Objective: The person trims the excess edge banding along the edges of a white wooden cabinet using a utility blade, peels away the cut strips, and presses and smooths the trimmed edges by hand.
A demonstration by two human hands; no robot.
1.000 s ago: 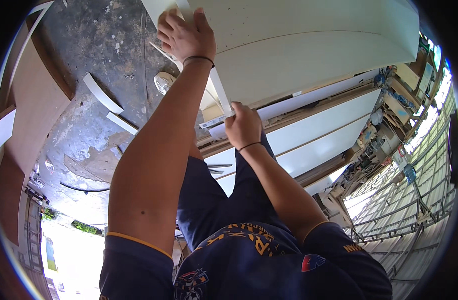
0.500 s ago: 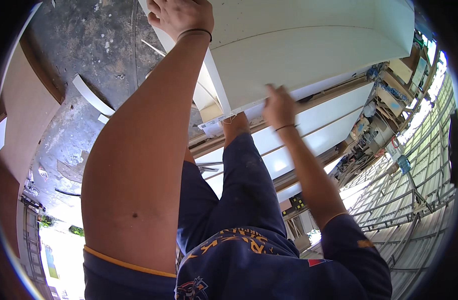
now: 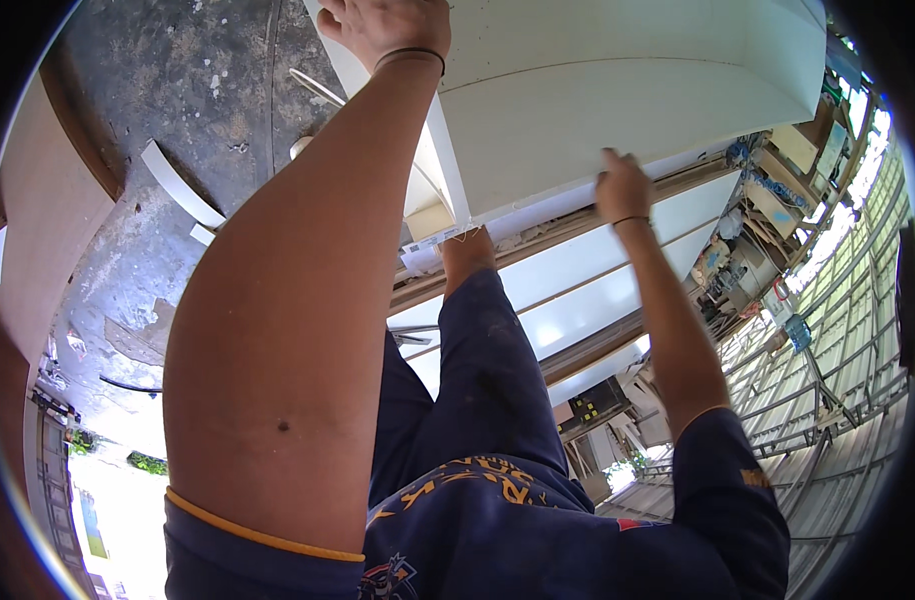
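Note:
A large white box-like panel piece (image 3: 617, 110), perhaps a cabinet, fills the upper middle, with an open recess along its left side. My left hand (image 3: 389, 25) lies on its left edge strip, back up, partly cut off by the top of the view; the fingers that show are spread. My right hand (image 3: 622, 188) is at the panel's near long edge, fingers closed with one tip pointing up and left. Whatever it may hold is hidden. Loose whitish threads or shavings (image 3: 465, 234) hang at the panel's near corner, above my knee.
White boards with wooden edges (image 3: 577, 315) lie beyond my legs. A curved white strip (image 3: 180, 187) rests on the stained concrete floor (image 3: 217, 90). Brown panels (image 3: 52, 190) stand at the left. Timber scraps and clutter (image 3: 767, 200) line the right, beside a metal-framed wall (image 3: 837, 320).
My right hand has moved right along the panel's near edge. My left hand and the panel's near corner appear slightly further right in the view.

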